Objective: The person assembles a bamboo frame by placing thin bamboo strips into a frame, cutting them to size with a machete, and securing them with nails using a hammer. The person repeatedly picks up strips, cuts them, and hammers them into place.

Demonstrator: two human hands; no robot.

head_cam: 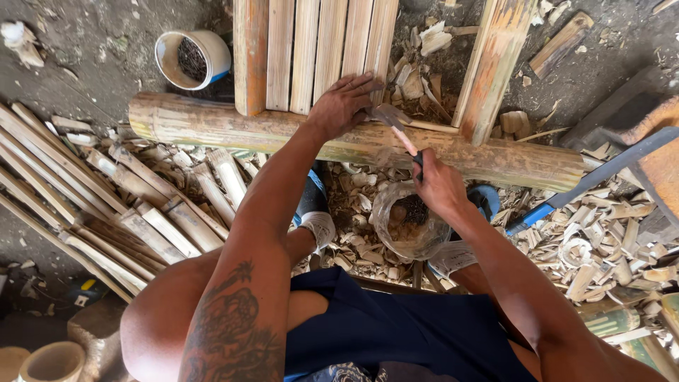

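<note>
Lying across the littered ground, the thick bamboo pole [212, 126] anchors everything: left of its end stands a white tub [192, 59] of dark nails, and split bamboo slats [318, 49] rest on top of it. Upon the pole where the slats end, the left hand [343, 105] presses flat, fingers spread, holding nothing. Just right, the right hand [438, 185] is closed around a hammer [395, 124], its head raised above the pole.

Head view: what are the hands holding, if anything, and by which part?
The right hand grips a hammer at the lower end of its handle. The left hand holds nothing; it presses flat on the bamboo slats over the thick bamboo pole.
</note>
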